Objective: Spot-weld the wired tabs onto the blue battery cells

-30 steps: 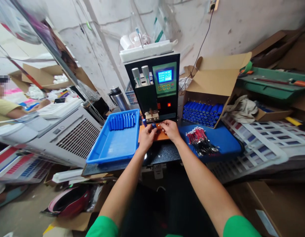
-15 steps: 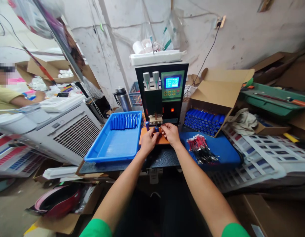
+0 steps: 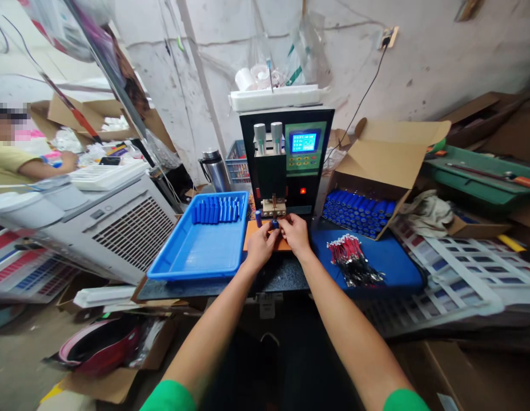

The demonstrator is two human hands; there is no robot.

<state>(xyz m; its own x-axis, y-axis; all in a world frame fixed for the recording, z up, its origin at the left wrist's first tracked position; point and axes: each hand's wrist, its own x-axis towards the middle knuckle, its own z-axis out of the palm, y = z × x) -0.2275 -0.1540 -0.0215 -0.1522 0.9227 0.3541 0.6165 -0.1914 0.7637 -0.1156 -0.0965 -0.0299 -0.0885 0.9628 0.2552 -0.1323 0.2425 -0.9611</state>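
Note:
In the head view, my left hand (image 3: 260,246) grips a blue cylindrical battery cell (image 3: 274,224) under the electrodes of a black spot welder (image 3: 318,165). Right beside it, the fingers of my right hand (image 3: 296,233) are pinched together at the top of that cell; whatever they hold is too small to make out. A second blue cell (image 3: 259,217) stands upright just left of the electrodes. Both hands are over an orange board (image 3: 284,245) at the welder's foot.
On the left is a blue tray (image 3: 196,262) with rows of blue cells. To the right, a bundle of red and black wires (image 3: 354,260) lies on a blue mat, before a cardboard box (image 3: 380,154) of cells. Behind are a steel flask (image 3: 216,171) and, far left, another person (image 3: 16,162).
My right hand has come slightly closer to my left hand and the cell. The whole view has shifted a little; the tray, box and wires stay in place.

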